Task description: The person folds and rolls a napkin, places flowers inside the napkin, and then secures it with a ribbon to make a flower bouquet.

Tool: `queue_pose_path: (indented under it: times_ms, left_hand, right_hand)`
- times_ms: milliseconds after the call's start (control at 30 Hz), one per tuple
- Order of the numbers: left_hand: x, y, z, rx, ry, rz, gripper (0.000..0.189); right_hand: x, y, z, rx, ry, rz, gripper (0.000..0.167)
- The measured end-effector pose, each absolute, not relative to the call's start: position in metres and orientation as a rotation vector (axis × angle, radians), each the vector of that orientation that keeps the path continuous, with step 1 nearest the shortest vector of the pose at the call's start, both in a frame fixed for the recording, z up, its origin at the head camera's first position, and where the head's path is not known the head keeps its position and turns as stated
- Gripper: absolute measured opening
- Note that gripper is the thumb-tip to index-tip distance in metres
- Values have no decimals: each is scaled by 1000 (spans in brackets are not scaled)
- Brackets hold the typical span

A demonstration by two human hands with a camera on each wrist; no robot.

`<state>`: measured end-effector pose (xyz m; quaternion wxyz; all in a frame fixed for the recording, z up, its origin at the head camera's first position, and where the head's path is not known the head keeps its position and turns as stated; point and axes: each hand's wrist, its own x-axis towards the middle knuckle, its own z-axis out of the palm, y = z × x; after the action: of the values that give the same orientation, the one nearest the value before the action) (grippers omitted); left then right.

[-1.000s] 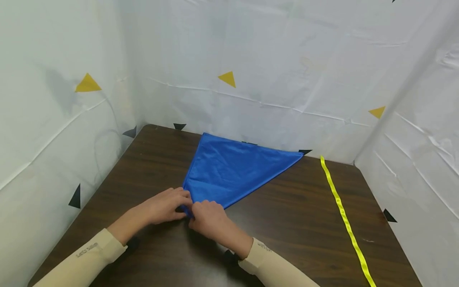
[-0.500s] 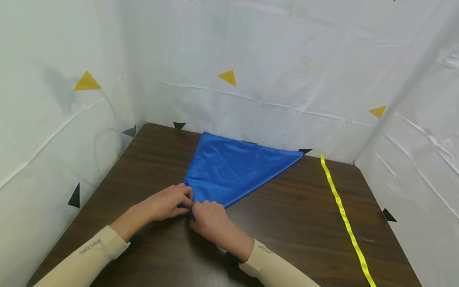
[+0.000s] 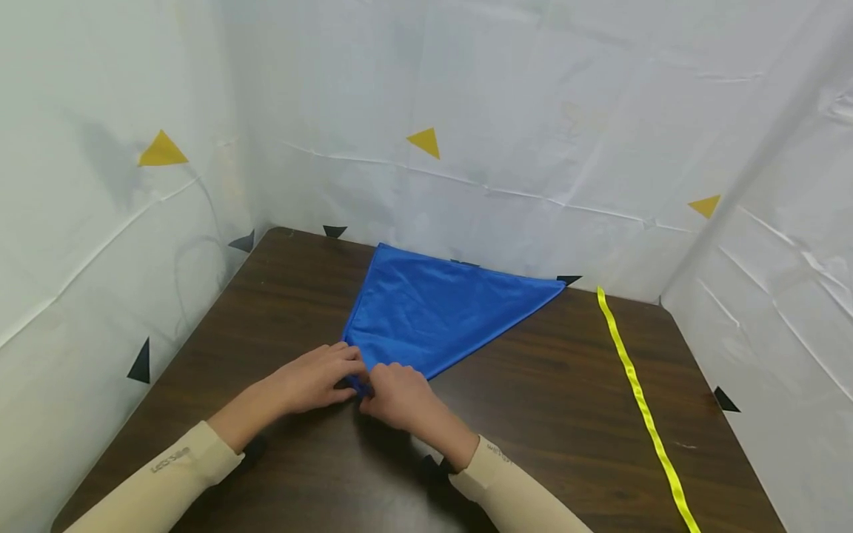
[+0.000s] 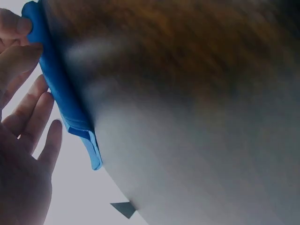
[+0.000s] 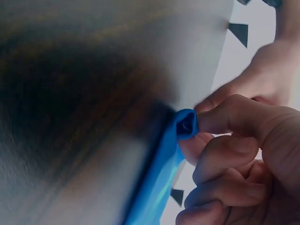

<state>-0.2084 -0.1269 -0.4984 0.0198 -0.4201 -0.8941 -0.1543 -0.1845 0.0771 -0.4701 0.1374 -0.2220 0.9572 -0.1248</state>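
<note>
A shiny blue cloth (image 3: pixel 440 311) lies on the table, folded into a rough triangle with its wide side at the back. My left hand (image 3: pixel 313 381) bends over the near left corner, thumb below and fingers above, pinching the edge. In the left wrist view that edge is a rolled strip (image 4: pixel 63 89), with fingertips along its side. My right hand (image 3: pixel 403 400) is right beside it, fingers curled. The right wrist view shows its thumb and forefinger pinching the tubular rolled end (image 5: pixel 186 124); the left hand appears behind. In the head view the fingers hide most of this corner.
A yellow ribbon (image 3: pixel 636 392) runs lengthwise along the right side of the dark wooden table (image 3: pixel 533 444). White sheeting (image 3: pixel 506 96) with yellow and black triangle markers encloses the table at the back and both sides.
Both hands have shifted slightly forward and to the right along with the pinched corner. The spread part of the cloth and the ribbon stay put.
</note>
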Motion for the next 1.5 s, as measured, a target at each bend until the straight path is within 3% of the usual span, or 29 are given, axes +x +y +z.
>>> queue_pose_path:
  times_ms: [200, 433, 833, 1133, 1500]
  left_hand:
    - [-209, -125, -501, -1329, -2750, -448, 13]
    - [-211, -125, -502, -1337, -2751, -435, 7]
    - [-211, -122, -500, -1330, -2744, -346, 20]
    - [-210, -120, -498, -1308, -2744, -396, 15]
    - [-210, -115, -498, -1290, -2704, -303, 18]
  right_hand:
    - [-189, 83, -470, -633, 2769, -316, 46]
    - [-185, 85, -468, -553, 2825, -222, 28]
    - [-180, 80, -467, -594, 2859, -221, 50]
    - [-197, 90, -468, -574, 2722, -328, 23]
    - [-223, 111, -469, -650, 2427, -663, 31]
